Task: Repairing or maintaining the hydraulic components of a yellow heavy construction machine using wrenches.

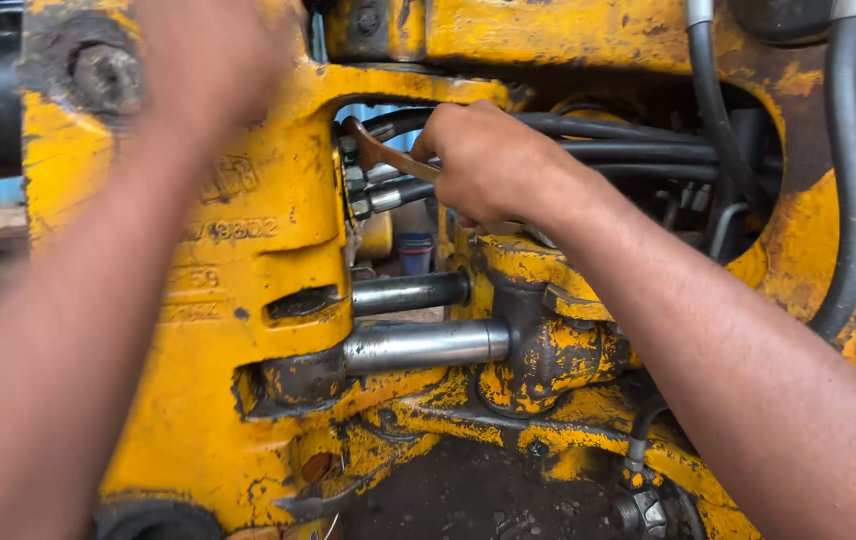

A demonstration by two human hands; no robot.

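My right hand (493, 165) fingers clamp a rusty spanner (388, 155): stiff, light, likely greasy; gripped at tail. Left hand (213, 60) blurred, cannot tell.

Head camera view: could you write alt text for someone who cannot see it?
A person's right hand holds a rusty metal spanner on hose fittings inside a worn yellow steel machine frame, beside black rubber hoses. The blurred left hand rests on the frame's top; two shiny steel cylinder rods lie below.
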